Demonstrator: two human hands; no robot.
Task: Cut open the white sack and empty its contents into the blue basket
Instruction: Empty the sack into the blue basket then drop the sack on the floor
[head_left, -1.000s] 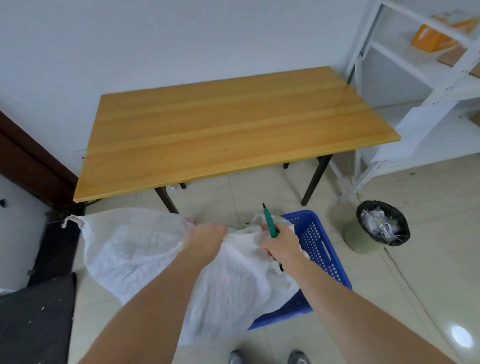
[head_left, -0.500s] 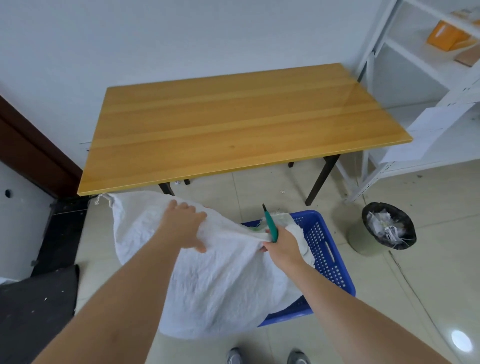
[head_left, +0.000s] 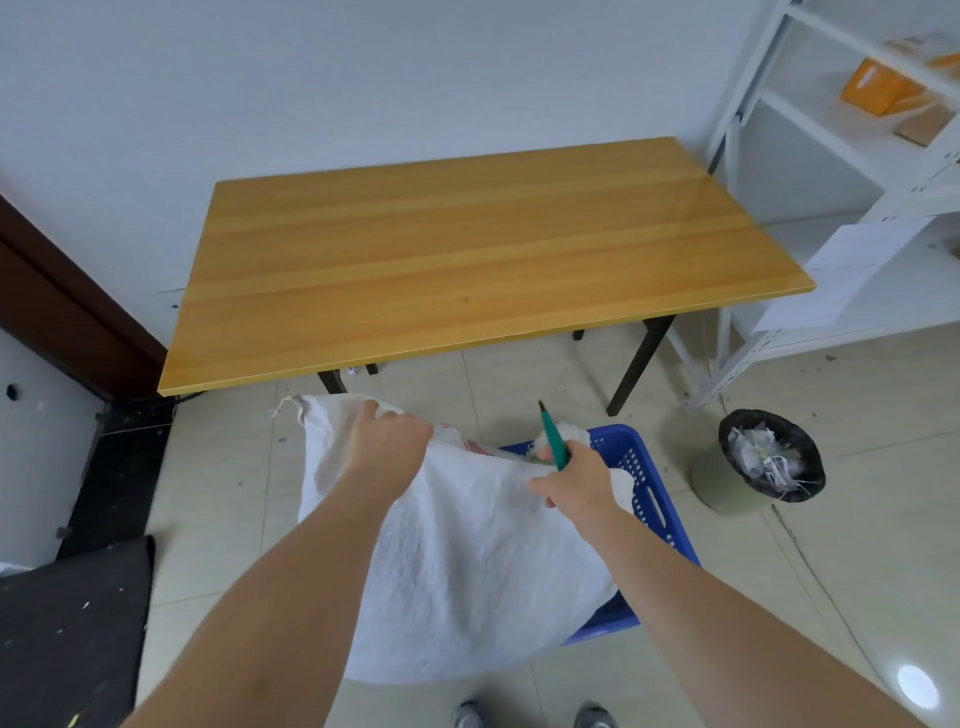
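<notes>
The white sack hangs between my hands over the blue basket on the floor and hides most of it. My left hand grips the sack's upper edge near its tied left corner. My right hand holds the sack's right end together with a green-handled cutter, whose tip points up and away. A bit of white and red-printed material shows at the sack's top edge between the hands. What lies inside the basket is mostly hidden.
A wooden table on black legs stands just beyond the basket. A black-lined waste bin with paper scraps sits on the floor at right. White shelving fills the right side. A black mat lies at lower left.
My left hand slid right along the sack's top and now grips it closer to my right hand. The sack's left corner drew in rightward. My right hand stays at the basket with the cutter.
</notes>
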